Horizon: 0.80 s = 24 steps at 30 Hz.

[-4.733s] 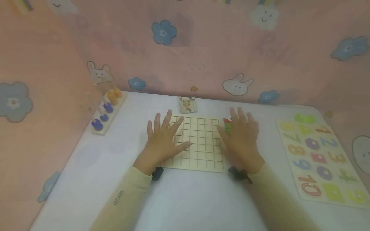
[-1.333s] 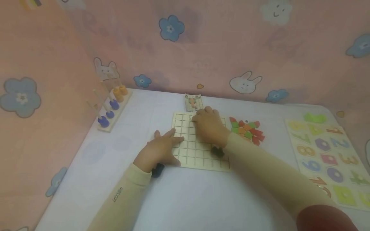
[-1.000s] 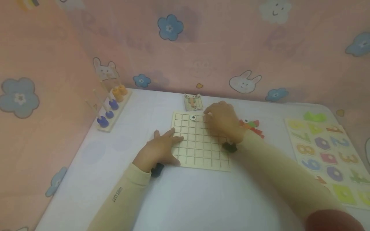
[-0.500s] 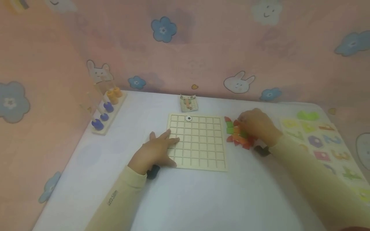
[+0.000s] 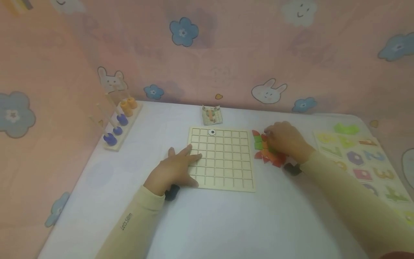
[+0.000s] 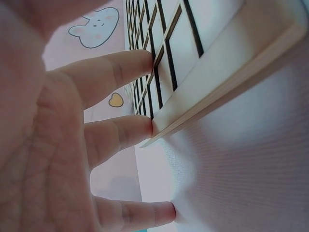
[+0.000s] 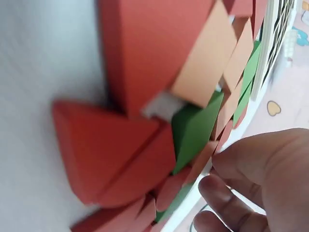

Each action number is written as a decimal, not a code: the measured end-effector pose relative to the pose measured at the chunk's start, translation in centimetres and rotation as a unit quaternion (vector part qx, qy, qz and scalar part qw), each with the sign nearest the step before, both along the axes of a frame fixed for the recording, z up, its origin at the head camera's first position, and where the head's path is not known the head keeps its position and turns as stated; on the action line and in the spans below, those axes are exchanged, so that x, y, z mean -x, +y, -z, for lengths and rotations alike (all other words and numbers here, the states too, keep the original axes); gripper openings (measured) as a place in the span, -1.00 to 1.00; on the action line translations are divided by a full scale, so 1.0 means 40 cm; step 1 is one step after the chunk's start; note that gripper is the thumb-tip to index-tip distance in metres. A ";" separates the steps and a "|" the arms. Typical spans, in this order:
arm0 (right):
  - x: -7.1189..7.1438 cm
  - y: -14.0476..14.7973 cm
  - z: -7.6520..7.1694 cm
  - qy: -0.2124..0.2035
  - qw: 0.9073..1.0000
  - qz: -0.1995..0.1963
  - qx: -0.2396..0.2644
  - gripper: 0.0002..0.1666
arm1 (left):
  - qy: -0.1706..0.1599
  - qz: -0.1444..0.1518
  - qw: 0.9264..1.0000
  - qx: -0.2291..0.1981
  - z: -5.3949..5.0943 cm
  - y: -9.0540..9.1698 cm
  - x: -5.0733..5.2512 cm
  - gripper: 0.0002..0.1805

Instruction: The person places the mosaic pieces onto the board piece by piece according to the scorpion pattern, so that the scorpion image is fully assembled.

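Note:
A wooden grid board (image 5: 223, 184) lies flat on the table, with a white eye tile (image 5: 211, 132) in its top row. My left hand (image 5: 171, 169) rests on the board's left edge with spread fingers; in the left wrist view two fingertips touch the board's rim (image 6: 222, 84) and another touches the tablecloth. At the board's right lies a pile of red, orange and green wooden pieces (image 5: 266, 153). My right hand (image 5: 286, 140) is over the pile's far right side, fingers bent. In the right wrist view its thumb (image 7: 241, 154) and fingertips are close together beside the pieces; whether they pinch one is hidden.
A small patterned card (image 5: 212, 115) lies behind the board. At the back left stands a peg stand (image 5: 121, 138) with purple and orange rings. A number puzzle board (image 5: 347, 172) lies at the right, partly under the right sleeve, with a green piece (image 5: 346, 128) behind it.
My right hand placed the eye tile in the board's top row, then moved right to the pile. The left hand shifted to the board's left edge and stays there.

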State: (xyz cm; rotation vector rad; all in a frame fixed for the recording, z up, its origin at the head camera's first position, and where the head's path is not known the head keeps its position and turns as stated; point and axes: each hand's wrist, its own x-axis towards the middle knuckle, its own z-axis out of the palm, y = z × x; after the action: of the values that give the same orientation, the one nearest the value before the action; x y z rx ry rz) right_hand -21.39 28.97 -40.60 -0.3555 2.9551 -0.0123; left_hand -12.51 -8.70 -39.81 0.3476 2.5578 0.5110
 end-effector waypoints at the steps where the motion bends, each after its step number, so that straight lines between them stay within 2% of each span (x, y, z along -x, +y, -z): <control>1: 0.004 0.002 0.001 0.009 1.000 -0.011 -0.004 -0.66 | 0.000 0.000 1.000 0.001 -0.001 0.000 0.000 0.05; 4: 0.017 0.008 -0.002 0.025 0.998 -0.056 -0.034 -0.83 | -0.002 0.001 1.000 0.002 -0.001 0.000 0.001 0.05; 7: 0.029 0.014 -0.007 0.021 0.996 -0.087 -0.030 -0.92 | -0.004 0.000 1.000 0.001 -0.001 -0.001 0.002 0.05; 9: 0.036 0.017 -0.010 0.010 0.996 -0.090 -0.024 -0.92 | -0.003 -0.001 1.000 0.000 0.001 -0.002 0.002 0.05; 14: 0.045 0.023 -0.017 -0.026 0.998 -0.064 0.007 -0.81 | -0.004 -0.002 1.000 0.000 0.000 -0.001 0.001 0.04; 18: 0.049 0.026 -0.020 -0.035 0.995 -0.095 -0.025 -0.95 | -0.004 -0.003 1.000 0.001 -0.003 -0.001 -0.001 0.04; 21: 0.055 0.031 -0.019 -0.032 0.991 -0.122 -0.046 -0.82 | -0.003 -0.002 1.000 0.002 -0.005 -0.001 -0.001 0.05; 23: 0.058 0.030 -0.020 -0.032 0.993 -0.112 -0.022 -0.84 | -0.002 -0.001 1.000 0.003 -0.004 -0.002 0.000 0.05; 24: 0.060 0.026 -0.021 -0.031 0.995 -0.091 0.010 -0.86 | -0.003 -0.001 1.000 0.003 -0.004 -0.002 0.001 0.06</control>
State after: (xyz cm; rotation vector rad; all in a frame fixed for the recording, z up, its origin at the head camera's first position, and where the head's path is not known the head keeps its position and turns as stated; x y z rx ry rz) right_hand -23.78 30.02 -39.78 -0.6153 2.8518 -0.0308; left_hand -12.54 -8.78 -39.65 0.3405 2.5548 0.5036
